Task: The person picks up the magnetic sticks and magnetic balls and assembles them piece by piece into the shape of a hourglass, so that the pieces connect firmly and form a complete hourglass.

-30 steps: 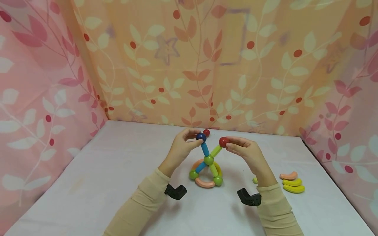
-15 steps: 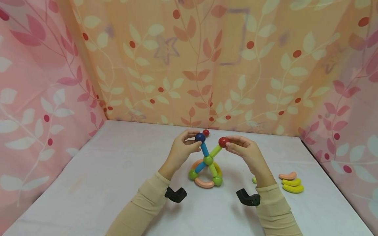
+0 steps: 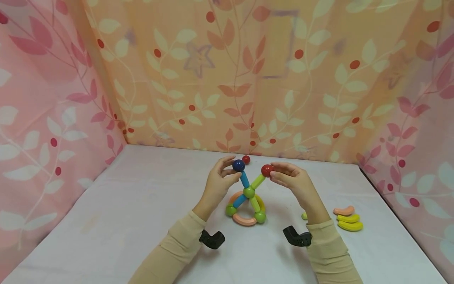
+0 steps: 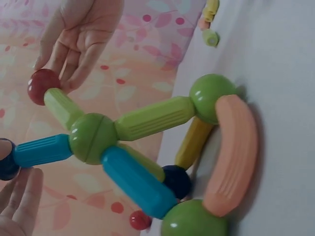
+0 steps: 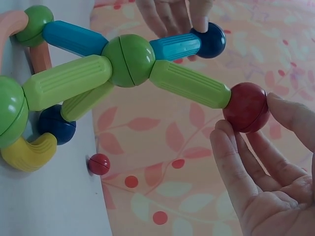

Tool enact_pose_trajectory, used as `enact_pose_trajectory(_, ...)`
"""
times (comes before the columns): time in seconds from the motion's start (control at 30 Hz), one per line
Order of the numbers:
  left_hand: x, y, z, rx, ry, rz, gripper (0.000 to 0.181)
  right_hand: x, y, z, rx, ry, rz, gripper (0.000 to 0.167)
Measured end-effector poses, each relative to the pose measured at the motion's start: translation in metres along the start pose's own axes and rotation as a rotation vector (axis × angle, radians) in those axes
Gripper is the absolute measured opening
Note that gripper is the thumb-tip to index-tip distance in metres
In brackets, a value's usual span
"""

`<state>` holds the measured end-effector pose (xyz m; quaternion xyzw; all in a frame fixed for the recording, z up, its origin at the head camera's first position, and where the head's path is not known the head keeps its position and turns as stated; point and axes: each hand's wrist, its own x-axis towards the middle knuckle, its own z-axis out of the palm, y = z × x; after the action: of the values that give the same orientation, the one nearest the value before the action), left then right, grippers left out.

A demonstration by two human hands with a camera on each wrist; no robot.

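Observation:
A magnetic stick-and-ball frame stands on the table. Its green centre ball (image 3: 249, 192) joins two blue sticks (image 4: 138, 182) and several light green sticks (image 5: 189, 83). My left hand (image 3: 217, 183) pinches the dark blue ball (image 3: 239, 165) atop the upper blue stick (image 3: 244, 179). With thumb and fingertips, my right hand (image 3: 298, 185) pinches the red ball (image 5: 247, 107) at the end of the upper light green stick. The base ring has green balls (image 3: 260, 217), a second dark blue ball (image 5: 57, 124), curved pink pieces (image 4: 235, 152) and a curved yellow piece (image 5: 29, 155).
A loose red ball (image 3: 246, 159) lies behind the frame on the white table (image 3: 142, 205). To the right are a curved pink piece (image 3: 344, 210), two curved yellow pieces (image 3: 350, 226) and a small green piece (image 3: 304, 215), partly hidden by the right wrist. Patterned curtains (image 3: 198, 98) surround the table.
The left thumb has slipped from the front of the dark blue ball to its lower edge, and that ball has shifted slightly left. The right hand keeps its grip on the red ball.

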<state>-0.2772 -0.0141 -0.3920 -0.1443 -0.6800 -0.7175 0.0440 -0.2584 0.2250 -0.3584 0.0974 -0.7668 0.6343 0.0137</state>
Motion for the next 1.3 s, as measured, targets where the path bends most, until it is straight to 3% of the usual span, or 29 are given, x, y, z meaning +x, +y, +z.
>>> enact_pose_trajectory(0.1, 0.000, -0.007, 0.004, -0.002, -0.003, -0.021, 0.057, 0.001, -0.001, -0.001, 0.000, -0.001, -0.015, 0.048)
enact_pose_trajectory(0.43, -0.008, -0.037, 0.021, 0.021, -0.087, -0.117, 0.039, 0.001, 0.006, 0.000, 0.033, -0.017, -0.004, 0.047)
enact_pose_trajectory(0.57, -0.007, -0.039, 0.023, 0.005, -0.099, -0.115, 0.036, 0.001, 0.006, 0.000, 0.030, -0.008, -0.009, 0.048)
enact_pose_trajectory(0.93, -0.006, -0.038, 0.025, 0.082, -0.121, -0.077, 0.037, 0.000, 0.003, -0.001, 0.022, -0.004, -0.021, 0.047)
enact_pose_trajectory(1.3, -0.006, -0.044, 0.023, 0.048, -0.159, -0.108, 0.037, 0.002, 0.003, 0.001, -0.005, 0.016, -0.011, 0.046)
